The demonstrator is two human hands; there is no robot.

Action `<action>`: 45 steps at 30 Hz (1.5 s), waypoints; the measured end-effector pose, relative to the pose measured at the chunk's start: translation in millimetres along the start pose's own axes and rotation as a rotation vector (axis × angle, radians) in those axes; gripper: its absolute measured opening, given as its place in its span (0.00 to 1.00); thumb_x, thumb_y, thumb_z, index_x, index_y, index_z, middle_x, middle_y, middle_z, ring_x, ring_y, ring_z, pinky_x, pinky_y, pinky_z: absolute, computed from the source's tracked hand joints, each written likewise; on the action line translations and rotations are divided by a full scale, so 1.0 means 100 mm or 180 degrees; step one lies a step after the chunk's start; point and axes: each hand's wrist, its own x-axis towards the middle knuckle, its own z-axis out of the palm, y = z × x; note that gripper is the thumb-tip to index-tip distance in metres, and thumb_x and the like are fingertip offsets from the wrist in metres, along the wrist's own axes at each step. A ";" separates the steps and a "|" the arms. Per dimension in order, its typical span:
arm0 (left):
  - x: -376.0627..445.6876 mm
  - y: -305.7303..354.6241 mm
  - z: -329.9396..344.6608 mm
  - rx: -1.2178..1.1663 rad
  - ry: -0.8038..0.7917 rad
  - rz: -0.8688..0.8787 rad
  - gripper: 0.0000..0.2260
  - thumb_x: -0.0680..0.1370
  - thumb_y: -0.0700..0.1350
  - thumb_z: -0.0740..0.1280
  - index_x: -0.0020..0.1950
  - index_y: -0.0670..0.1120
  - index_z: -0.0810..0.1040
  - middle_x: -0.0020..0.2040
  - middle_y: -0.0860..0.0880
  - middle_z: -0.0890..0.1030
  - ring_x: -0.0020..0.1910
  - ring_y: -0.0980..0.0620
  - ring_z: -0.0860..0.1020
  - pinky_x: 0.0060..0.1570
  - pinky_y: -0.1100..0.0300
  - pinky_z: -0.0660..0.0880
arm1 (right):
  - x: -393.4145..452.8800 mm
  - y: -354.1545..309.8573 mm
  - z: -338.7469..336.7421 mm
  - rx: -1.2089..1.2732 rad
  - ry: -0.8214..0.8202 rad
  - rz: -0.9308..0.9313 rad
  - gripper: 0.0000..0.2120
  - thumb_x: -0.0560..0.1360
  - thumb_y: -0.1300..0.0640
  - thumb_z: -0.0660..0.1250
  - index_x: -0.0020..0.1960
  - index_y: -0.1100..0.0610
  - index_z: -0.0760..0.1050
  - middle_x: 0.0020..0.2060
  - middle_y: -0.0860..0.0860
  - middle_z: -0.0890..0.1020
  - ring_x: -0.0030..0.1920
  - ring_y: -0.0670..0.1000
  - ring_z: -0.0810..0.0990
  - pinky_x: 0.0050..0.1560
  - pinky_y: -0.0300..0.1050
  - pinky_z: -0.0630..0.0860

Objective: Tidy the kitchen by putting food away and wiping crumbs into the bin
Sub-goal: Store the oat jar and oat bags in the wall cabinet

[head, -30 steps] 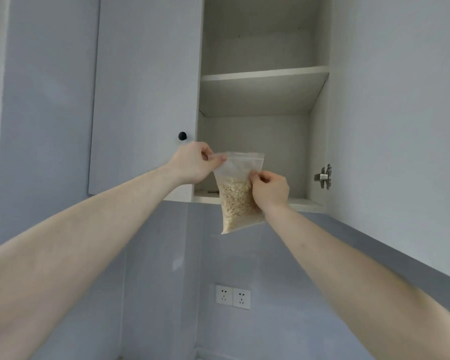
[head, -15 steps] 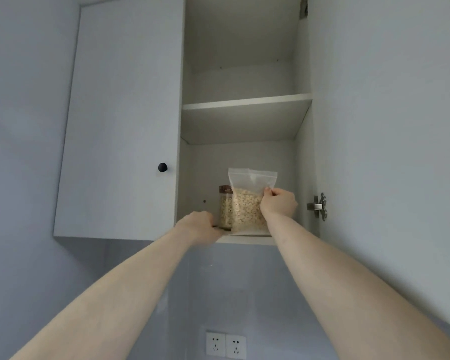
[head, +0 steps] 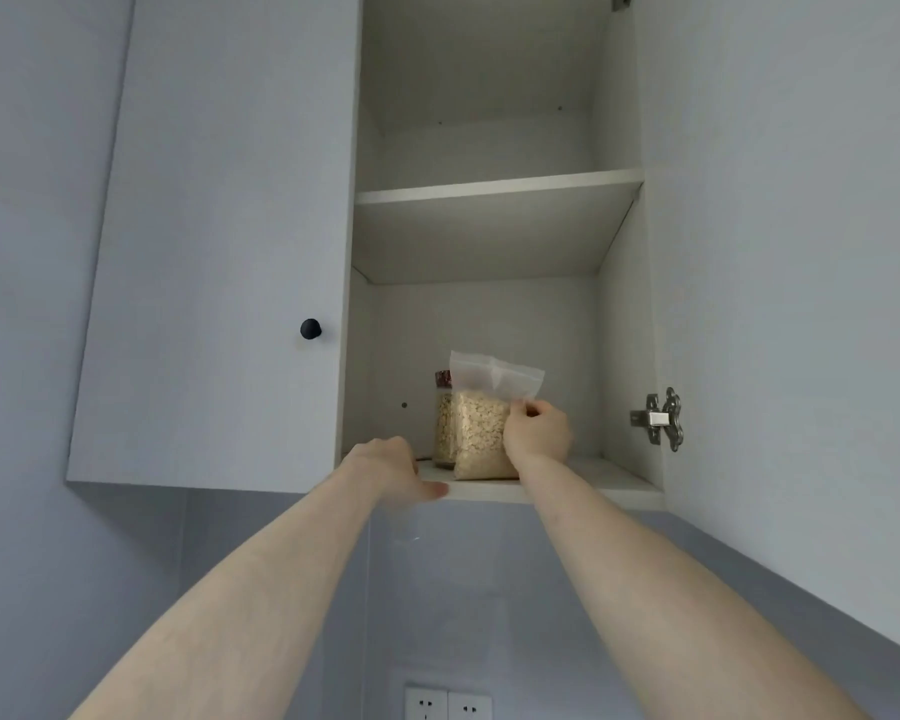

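Our right hand pinches oat bag, upright on bottom shelf, touching jar. Our left hand rests on shelf edge; finger curl hidden, we cannot tell.

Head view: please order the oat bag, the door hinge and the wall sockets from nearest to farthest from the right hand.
1. oat bag, pinched by the right hand, on the lower shelf.
2. door hinge, to its right.
3. wall sockets, far below.

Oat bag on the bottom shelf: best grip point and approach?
I'd pinch the bag by its flat, empty top strip, coming from the front-right, where the right hand holds it. A jar crowds its left; the oat-filled bottom is bulky.
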 end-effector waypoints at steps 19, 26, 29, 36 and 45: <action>-0.06 0.03 -0.05 0.0001 -0.0002 -0.0119 0.34 0.72 0.70 0.69 0.69 0.49 0.77 0.64 0.49 0.81 0.64 0.45 0.78 0.64 0.52 0.77 | -0.04 0.01 -0.10 -0.0251 -0.1567 -0.0069 0.46 0.68 0.68 0.71 0.80 0.49 0.56 0.72 0.47 0.71 0.63 0.48 0.71 0.64 0.44 0.71; -0.09 0.03 -0.04 -0.0103 0.0031 -0.0146 0.30 0.72 0.69 0.70 0.65 0.51 0.81 0.60 0.50 0.82 0.61 0.46 0.79 0.62 0.53 0.78 | -0.06 0.00 -0.08 -0.0429 -0.1353 -0.0013 0.36 0.70 0.62 0.71 0.75 0.51 0.61 0.56 0.45 0.77 0.59 0.52 0.77 0.56 0.43 0.70; -0.12 0.04 0.00 -0.0169 0.0107 -0.0206 0.30 0.72 0.68 0.70 0.65 0.50 0.80 0.59 0.50 0.83 0.59 0.46 0.80 0.61 0.52 0.78 | -0.14 0.01 -0.10 -0.0541 -0.1219 -0.0093 0.44 0.71 0.60 0.70 0.81 0.54 0.50 0.73 0.53 0.70 0.72 0.55 0.71 0.69 0.46 0.69; -0.33 0.07 0.30 -0.0345 0.0523 -0.0078 0.25 0.81 0.64 0.60 0.72 0.50 0.75 0.70 0.47 0.78 0.70 0.44 0.73 0.66 0.50 0.72 | -0.59 0.21 -0.42 -0.2321 -0.1074 -0.1067 0.42 0.80 0.42 0.61 0.82 0.61 0.44 0.82 0.56 0.52 0.77 0.60 0.65 0.73 0.54 0.65; -0.86 -0.11 0.75 0.0125 0.0473 0.0478 0.48 0.79 0.54 0.68 0.82 0.50 0.33 0.82 0.49 0.32 0.82 0.42 0.37 0.81 0.41 0.43 | -1.00 0.58 -1.05 -0.3177 -0.1392 -0.1727 0.42 0.79 0.47 0.64 0.83 0.52 0.43 0.82 0.50 0.46 0.82 0.56 0.41 0.80 0.61 0.41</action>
